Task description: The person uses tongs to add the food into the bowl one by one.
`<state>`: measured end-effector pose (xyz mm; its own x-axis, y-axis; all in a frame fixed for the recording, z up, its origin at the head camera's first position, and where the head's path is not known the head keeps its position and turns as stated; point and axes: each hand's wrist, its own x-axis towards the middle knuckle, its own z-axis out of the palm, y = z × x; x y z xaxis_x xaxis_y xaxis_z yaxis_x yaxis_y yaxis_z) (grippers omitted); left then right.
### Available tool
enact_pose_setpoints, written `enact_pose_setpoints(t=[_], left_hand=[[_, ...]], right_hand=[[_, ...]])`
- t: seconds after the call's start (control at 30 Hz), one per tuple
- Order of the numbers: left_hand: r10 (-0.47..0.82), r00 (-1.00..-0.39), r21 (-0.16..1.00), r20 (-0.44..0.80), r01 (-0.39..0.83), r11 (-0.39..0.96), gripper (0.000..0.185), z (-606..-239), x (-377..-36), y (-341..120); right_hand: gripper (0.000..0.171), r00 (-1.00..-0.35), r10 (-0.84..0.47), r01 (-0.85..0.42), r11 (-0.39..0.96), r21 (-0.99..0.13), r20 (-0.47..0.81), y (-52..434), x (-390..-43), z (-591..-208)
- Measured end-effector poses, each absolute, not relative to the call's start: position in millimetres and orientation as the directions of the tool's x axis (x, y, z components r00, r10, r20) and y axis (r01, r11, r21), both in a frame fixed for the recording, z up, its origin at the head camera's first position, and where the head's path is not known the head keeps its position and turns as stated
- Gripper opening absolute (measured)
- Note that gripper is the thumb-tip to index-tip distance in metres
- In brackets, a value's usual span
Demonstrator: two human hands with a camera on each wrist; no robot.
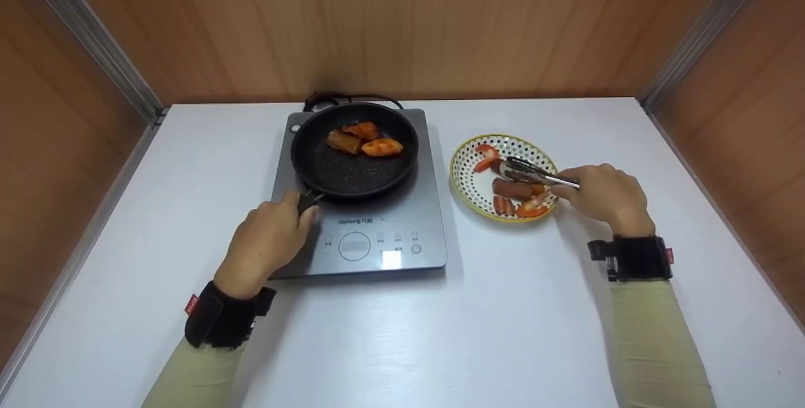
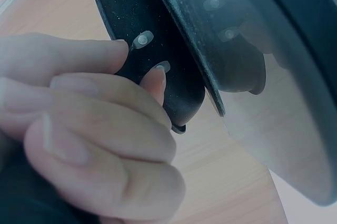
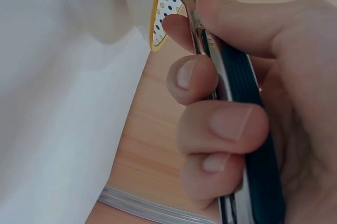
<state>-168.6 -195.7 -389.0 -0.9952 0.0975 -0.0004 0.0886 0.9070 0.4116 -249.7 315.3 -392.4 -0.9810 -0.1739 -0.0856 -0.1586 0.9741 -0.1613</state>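
A black frying pan point(image 1: 354, 149) is seated on a grey induction cooker point(image 1: 371, 226) near the middle of the white bench point(image 1: 503, 307), with its handle point(image 2: 158, 76) pointed toward the person. That handle is gripped by the left hand point(image 1: 267, 241), whose fingers point(image 2: 105, 124) are curled round the speckled black grip, as is shown closely in the left wrist view. Three browned, orange-glazed pieces of food point(image 1: 361, 139) are gathered in the far half of the pan, touching one another. Just to the right of the cooker, apart from it, a yellow-rimmed dotted plate point(image 1: 468, 185) is set on the bench; sausages point(image 1: 512, 189) and pieces of shrimp point(image 1: 485, 156) are laid on it. A pair of metal tongs point(image 1: 534, 172) with black grips is clasped in the right hand point(image 1: 607, 197), the fingers point(image 3: 221, 124) being wrapped round the two arms and pressing them together. The tips of the tongs are held over the plate, against a dark sausage near its centre; whether that piece is actually pinched cannot be told. A black power cord point(image 1: 339, 99) is seen behind the cooker, by the wooden back wall point(image 1: 402, 18). Black wrist straps are worn over pale sleeves on both arms.
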Motion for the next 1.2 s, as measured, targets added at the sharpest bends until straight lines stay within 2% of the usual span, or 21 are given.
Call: enact_pose_setpoints(t=[0.27, 0.5, 0.67, 0.93, 1.2], left_hand=[[0.093, -0.996, 0.419, -0.001, 0.084, 0.904, 0.031, -389, -167, -196], [0.086, -0.996, 0.420, 0.007, 0.081, 0.904, 0.032, -389, -167, -196], [0.093, -0.996, 0.419, 0.014, 0.090, 0.904, 0.032, -390, -167, -196], [0.093, -0.996, 0.420, -0.001, 0.084, 0.904, 0.031, -389, -168, -195], [0.105, -0.994, 0.421, -0.004, 0.094, 0.902, 0.031, -389, -168, -196]], right_hand=[[0.051, -0.979, -0.181, -0.165, 0.974, -0.153, -0.096, 320, -251, -391], [0.044, -0.980, -0.185, -0.172, 0.972, -0.158, -0.071, 321, -250, -388], [0.047, -0.981, -0.183, -0.169, 0.971, -0.171, -0.065, 323, -249, -388], [0.041, -0.985, -0.173, -0.174, 0.963, -0.205, 0.022, 321, -247, -384], [0.039, -0.977, -0.175, -0.201, 0.950, -0.241, 0.125, 299, -238, -373]])
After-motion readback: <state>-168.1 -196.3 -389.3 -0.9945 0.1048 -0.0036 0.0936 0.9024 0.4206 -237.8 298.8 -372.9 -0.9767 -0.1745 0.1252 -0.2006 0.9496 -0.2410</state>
